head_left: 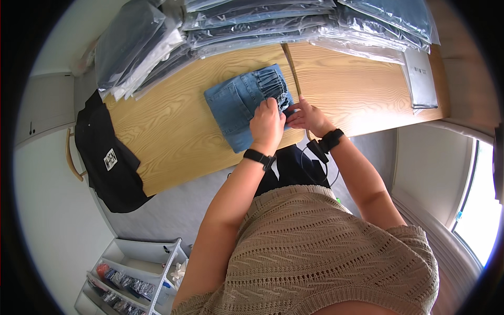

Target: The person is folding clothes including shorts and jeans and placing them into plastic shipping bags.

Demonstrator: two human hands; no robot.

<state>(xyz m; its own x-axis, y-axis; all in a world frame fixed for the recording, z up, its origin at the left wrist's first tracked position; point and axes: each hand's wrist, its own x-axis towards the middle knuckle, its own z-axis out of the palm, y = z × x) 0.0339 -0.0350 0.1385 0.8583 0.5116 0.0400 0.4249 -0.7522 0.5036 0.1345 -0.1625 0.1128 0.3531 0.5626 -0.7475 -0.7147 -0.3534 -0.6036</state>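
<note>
Folded blue jeans (228,113) lie at a slant on the wooden table, with a gathered elastic waistband along their upper right end. My left hand (266,125) is closed at that end, its fingertips pinching the denim near the waistband. From the right, my right hand (311,118) reaches to the same edge. Its fingers are apart, with the tips at the jeans' right edge. Black bands are on both wrists, and a dark cable hangs by the right one.
Stacks of clothes in clear plastic bags (257,23) line the table's far side. A flat silvery packet (421,79) rests at the right end. Black cloth (107,157) drapes over the left end of the wooden table (173,126). Drawers with small packets (126,281) stand below left.
</note>
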